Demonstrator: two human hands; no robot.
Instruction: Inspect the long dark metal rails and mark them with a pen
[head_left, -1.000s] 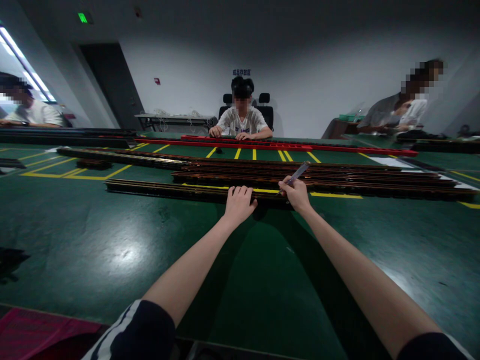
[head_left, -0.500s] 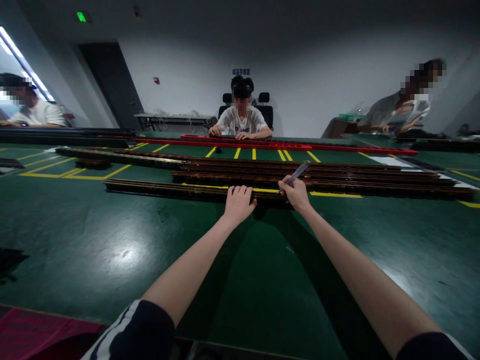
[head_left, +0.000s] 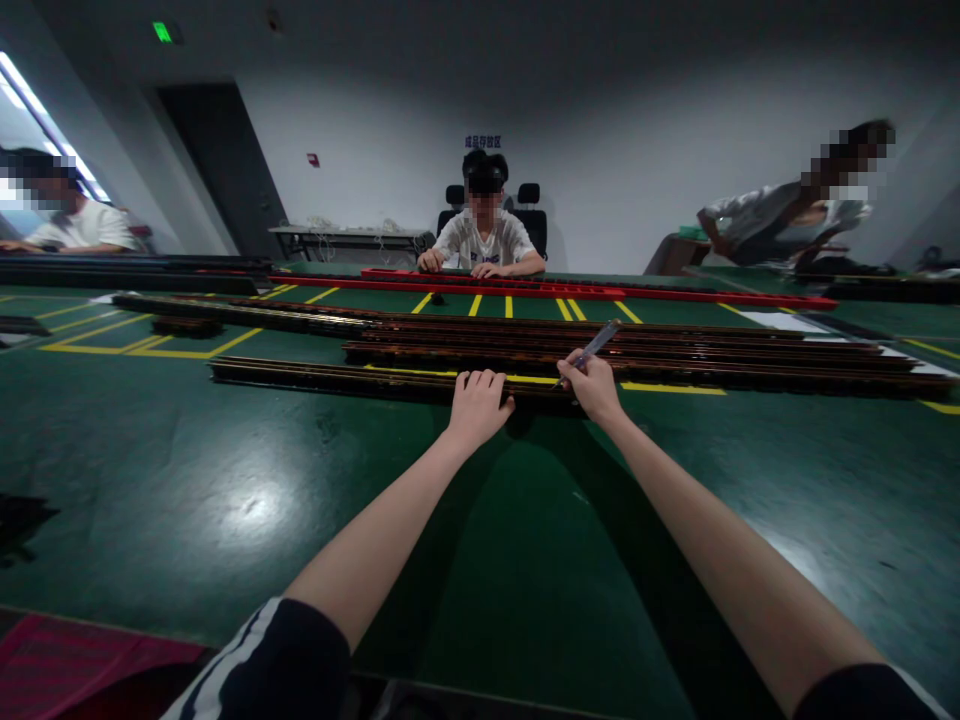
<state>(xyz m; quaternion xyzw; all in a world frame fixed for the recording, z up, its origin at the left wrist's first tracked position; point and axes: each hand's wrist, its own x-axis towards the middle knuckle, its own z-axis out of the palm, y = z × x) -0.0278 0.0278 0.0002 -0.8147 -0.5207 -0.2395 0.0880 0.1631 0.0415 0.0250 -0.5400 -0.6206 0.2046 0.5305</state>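
Long dark strips [head_left: 315, 377] lie side by side across the green table [head_left: 187, 460], nearest to me. My left hand [head_left: 478, 405] rests on top of them near their right part, its fingers bent over the far edge. In my right hand [head_left: 592, 388] is a clear pen-like tool [head_left: 602, 338], its thin tip pointing down and left at the right part of the same strips. Whether the tip touches them cannot be made out. Just beyond both hands lies a wider stack of dark, reddish-edged strips [head_left: 712, 358].
A red tray [head_left: 675, 295] runs across the table further back. Behind it sits a person [head_left: 487, 240] with both hands at its edge. Another person [head_left: 82, 225] is at the far left, and one leans at the right. Yellow lines mark the table.
The person at the far right has leaned further right, one arm now bent out at the side. My two hands and the pen-like tool have hardly moved.
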